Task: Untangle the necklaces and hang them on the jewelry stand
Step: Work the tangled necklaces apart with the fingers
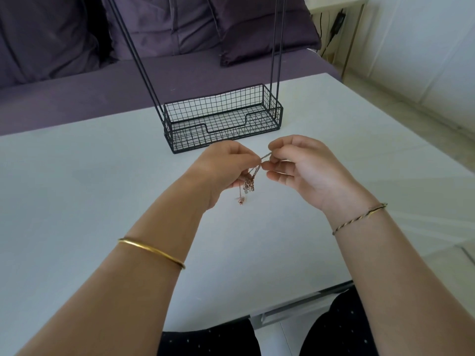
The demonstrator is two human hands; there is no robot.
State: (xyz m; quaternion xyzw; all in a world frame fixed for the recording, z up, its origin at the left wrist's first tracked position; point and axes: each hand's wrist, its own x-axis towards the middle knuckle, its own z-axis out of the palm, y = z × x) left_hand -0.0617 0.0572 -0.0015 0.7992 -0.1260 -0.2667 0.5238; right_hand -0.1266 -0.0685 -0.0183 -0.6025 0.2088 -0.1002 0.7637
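A tangle of thin necklaces [248,183], rose-gold and silver chains, hangs between my two hands just above the white table [77,176]. My left hand [223,168] pinches the chains at their top, with the bunch dangling below its fingers. My right hand [303,165] pinches a short silver stretch of chain pulled taut between the hands. The black wire jewelry stand [223,119] is directly behind my hands: a mesh tray base with thin upright rods that rise out of the top of the frame. Nothing hangs on the visible part of the stand.
A purple sofa [102,80] with cushions runs behind the table. A small white side table [341,11] with cables is at the back right. The table's near edge is above my lap, at the bottom.
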